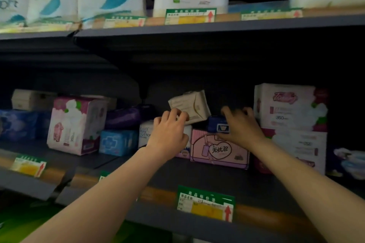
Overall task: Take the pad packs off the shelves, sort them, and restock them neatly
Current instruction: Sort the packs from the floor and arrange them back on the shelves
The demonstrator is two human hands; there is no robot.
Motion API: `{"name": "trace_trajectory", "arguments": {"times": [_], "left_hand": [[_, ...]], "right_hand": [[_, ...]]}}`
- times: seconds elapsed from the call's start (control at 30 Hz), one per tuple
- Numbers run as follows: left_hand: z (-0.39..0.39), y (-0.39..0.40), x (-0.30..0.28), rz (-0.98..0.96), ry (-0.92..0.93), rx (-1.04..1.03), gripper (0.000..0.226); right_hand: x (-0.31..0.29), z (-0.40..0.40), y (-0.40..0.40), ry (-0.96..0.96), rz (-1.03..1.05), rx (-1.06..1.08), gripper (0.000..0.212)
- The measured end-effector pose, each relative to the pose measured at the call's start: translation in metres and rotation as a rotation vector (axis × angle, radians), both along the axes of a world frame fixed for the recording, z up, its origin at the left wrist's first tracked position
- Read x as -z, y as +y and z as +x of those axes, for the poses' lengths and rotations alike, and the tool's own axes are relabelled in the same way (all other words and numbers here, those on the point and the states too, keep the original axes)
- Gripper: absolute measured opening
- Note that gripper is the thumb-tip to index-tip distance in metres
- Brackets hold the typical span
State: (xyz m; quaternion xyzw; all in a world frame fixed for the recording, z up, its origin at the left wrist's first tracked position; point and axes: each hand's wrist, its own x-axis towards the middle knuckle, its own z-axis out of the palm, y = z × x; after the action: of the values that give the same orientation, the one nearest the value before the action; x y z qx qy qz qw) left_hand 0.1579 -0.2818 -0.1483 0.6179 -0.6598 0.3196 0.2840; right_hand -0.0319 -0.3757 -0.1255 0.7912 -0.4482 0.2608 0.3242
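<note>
Your left hand (pixel 167 132) reaches into the middle shelf (pixel 197 181) with its fingers curled over the lower left corner of a cream pad pack (pixel 190 105); the fingertips touch the wrapper and the thumb is hidden, so a full grip cannot be confirmed. That pack sits tilted, at 1 o'clock from the left hand, resting on top of the packs below it.

Your right hand (pixel 240 126) has its fingers bent over a small dark blue pack (pixel 218 124), which lies at 9 o'clock from the hand and on top of a pink box with a heart label (pixel 219 149). The palm covers part of the blue pack, so it cannot be told whether the fingers pinch it or only rest on it.

At 9 o'clock from the left hand, a white pure-cotton pack (pixel 145 133) stands partly behind the wrist, with a light blue pack (pixel 118 142), a purple pack (pixel 123 117) and a pink-and-white box (pixel 76 124) further out. At 3 o'clock from the right hand stands a tall white-and-pink pack (pixel 288 105). A green price tag (pixel 205 203) hangs on the shelf's front edge at 6 o'clock.
</note>
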Motion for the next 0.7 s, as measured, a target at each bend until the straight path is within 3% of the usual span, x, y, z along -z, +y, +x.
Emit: {"name": "trace_trajectory", "arguments": {"times": [0.07, 0.17, 0.33, 0.43, 0.53, 0.7], "left_hand": [[0.000, -0.002, 0.000, -0.003, -0.002, -0.003, 0.044], [-0.002, -0.004, -0.001, -0.011, 0.003, 0.004, 0.045], [0.001, -0.004, 0.002, 0.009, -0.001, 0.016, 0.047], [0.005, -0.001, 0.002, 0.013, 0.017, 0.028, 0.051], [0.015, 0.000, 0.002, 0.076, 0.061, 0.063, 0.069], [0.017, 0.010, 0.007, 0.381, 0.139, 0.406, 0.106]], "right_hand": [[-0.006, -0.004, -0.004, 0.041, 0.033, 0.071, 0.095], [-0.002, -0.012, -0.016, 0.030, 0.371, 0.223, 0.114], [0.006, -0.009, -0.015, 0.204, -0.024, 0.307, 0.071], [0.002, -0.005, -0.003, 0.210, -0.075, 0.292, 0.052], [0.002, -0.001, 0.025, 0.103, -0.071, 0.169, 0.056], [0.006, 0.004, 0.086, 0.246, 0.044, -0.290, 0.054]]}}
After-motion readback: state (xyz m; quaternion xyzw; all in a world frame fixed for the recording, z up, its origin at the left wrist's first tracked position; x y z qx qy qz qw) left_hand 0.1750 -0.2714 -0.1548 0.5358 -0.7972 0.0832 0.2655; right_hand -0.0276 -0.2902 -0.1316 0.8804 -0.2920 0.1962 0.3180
